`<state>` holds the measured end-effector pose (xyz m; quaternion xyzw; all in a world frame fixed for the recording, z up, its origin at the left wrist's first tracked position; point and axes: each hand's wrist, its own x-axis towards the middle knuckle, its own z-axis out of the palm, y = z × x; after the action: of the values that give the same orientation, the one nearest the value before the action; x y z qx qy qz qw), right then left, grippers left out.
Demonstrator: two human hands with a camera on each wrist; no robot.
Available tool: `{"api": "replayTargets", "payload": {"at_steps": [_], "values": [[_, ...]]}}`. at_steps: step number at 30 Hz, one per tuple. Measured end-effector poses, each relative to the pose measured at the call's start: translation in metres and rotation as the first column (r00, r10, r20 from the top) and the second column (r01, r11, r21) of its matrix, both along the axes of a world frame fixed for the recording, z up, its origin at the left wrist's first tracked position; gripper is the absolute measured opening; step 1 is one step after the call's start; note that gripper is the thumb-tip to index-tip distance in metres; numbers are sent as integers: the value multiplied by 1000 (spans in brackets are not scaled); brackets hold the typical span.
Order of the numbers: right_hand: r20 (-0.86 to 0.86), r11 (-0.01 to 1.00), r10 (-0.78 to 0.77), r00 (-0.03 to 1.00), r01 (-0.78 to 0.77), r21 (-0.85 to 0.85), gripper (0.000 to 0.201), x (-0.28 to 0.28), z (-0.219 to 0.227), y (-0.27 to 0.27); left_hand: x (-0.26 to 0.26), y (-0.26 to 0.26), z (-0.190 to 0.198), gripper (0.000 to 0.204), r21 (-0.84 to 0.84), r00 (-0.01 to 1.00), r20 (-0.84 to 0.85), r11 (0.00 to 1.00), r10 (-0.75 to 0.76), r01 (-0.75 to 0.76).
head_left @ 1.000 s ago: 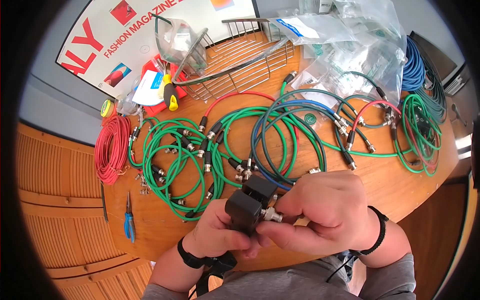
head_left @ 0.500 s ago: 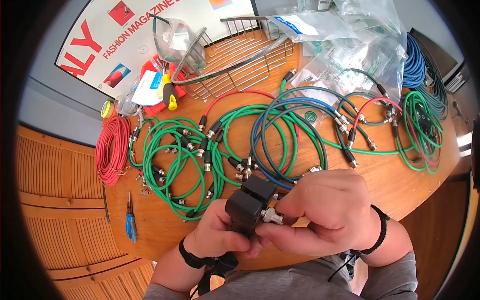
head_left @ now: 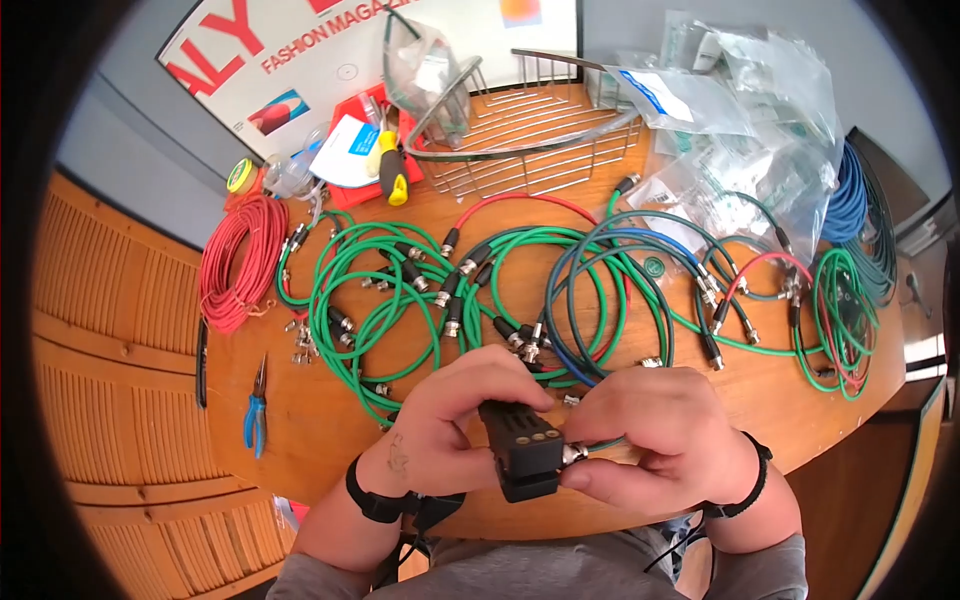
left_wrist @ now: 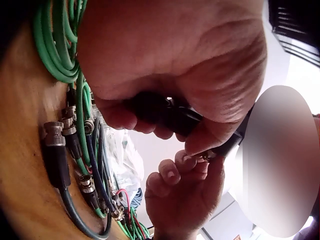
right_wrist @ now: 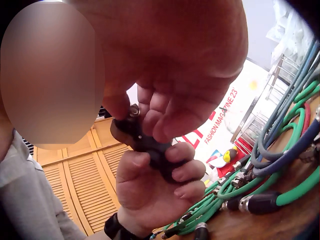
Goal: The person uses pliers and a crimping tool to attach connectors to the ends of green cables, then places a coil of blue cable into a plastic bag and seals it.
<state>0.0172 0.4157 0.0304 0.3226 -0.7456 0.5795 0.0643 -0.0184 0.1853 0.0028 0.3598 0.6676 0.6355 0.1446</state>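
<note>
My left hand (head_left: pixel 430 435) grips a black clamp-like tool (head_left: pixel 528 455) with small brass screws on its face; it looks like a coax cable stripper. At the tool's right side, a silver connector (head_left: pixel 573 454) shows between the thumb and forefinger of my right hand (head_left: pixel 660 430), which pinches it. A short stretch of dark green cable (head_left: pixel 607 443) appears between those fingers. In the right wrist view the left fingers curl round the tool (right_wrist: pixel 145 145), and the right fingertips meet at its upper end. The left palm hides much of the tool in the left wrist view.
Coiled green cables (head_left: pixel 350 290) with BNC ends lie just beyond the hands. A red cable coil (head_left: pixel 240 265) and blue-handled pliers (head_left: pixel 256 425) are on the left. Further back stand a wire basket (head_left: pixel 540 150), a yellow-black screwdriver (head_left: pixel 392 170) and clear plastic bags (head_left: pixel 770 140).
The black tool has turned, so its face with brass screws now shows and less of the connector is visible. My left hand has rolled over with it. The head view has shifted slightly.
</note>
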Motion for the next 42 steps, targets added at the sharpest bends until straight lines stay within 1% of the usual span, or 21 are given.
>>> {"api": "replayTargets", "payload": {"at_steps": [1,3,4,6,9,13,16,18,22,25,27,28,30,31,33,34,36,37,39,42], "values": [[0,1000,13,1000,-13,6,20,0,0,0,0,0,1,41,6,1000,0,1000,13,-13],[143,994,108,984,-105,-28,17,0,0,2,-1,0,2,41,-20,999,-48,1000,-12,11],[145,994,112,983,-110,-24,17,0,-1,4,0,0,4,41,-16,999,-47,1000,-6,6],[298,969,247,922,-245,-44,16,-1,-1,9,1,0,5,41,-33,998,-57,999,-18,16],[355,958,284,891,-273,-82,15,-1,-1,8,2,0,4,42,-32,999,-52,999,-17,15],[343,950,304,889,-309,-42,15,-2,1,8,4,0,4,42,-32,999,-54,999,-6,4],[312,957,288,905,-284,-58,15,-1,-1,8,5,0,4,43,-29,998,-56,1000,7,-9],[246,968,250,936,-247,-43,16,-1,-2,6,4,1,4,43,-35,998,-57,999,8,-10],[205,974,226,952,-223,-37,17,-1,0,6,3,0,3,43,-38,998,-70,999,11,-13],[163,978,207,965,-206,-25,19,-1,-1,4,3,-1,3,44,-36,999,-49,999,8,-10],[64,985,170,983,-168,-34,19,-1,-3,2,4,-1,2,44,-36,999,-39,999,11,-13],[64,985,170,983,-168,-34,19,-1,-2,2,4,-1,3,44,-37,999,-38,999,11,-13],[-37,991,133,990,-133,8,20,-2,-1,1,4,0,4,43,-26,999,-35,1000,9,-10],[-37,991,133,990,-133,8,20,-1,-1,1,4,0,4,43,-26,999,-35,1000,9,-10],[-150,995,58,987,-45,90,22,2,-1,1,4,0,4,43,-20,999,-39,1000,8,-9],[-150,995,59,987,-46,90,22,3,-2,0,4,0,4,43,-21,999,-39,1000,8,-9],[-281,995,-37,959,60,75,24,3,-2,-3,3,0,4,43,-12,1000,-20,1000,12,-12],[-281,995,-37,959,60,74,24,3,-2,-3,3,-1,4,43,-13,1000,-20,1000,12,-12],[-191,998,-14,982,26,61,25,3,-2,-2,3,-1,4,44,-8,1000,-19,1000,6,-7],[-212,998,-2,977,15,59,25,2,-1,-2,3,-1,4,44,-4,1000,-24,1000,2,-3]]}}
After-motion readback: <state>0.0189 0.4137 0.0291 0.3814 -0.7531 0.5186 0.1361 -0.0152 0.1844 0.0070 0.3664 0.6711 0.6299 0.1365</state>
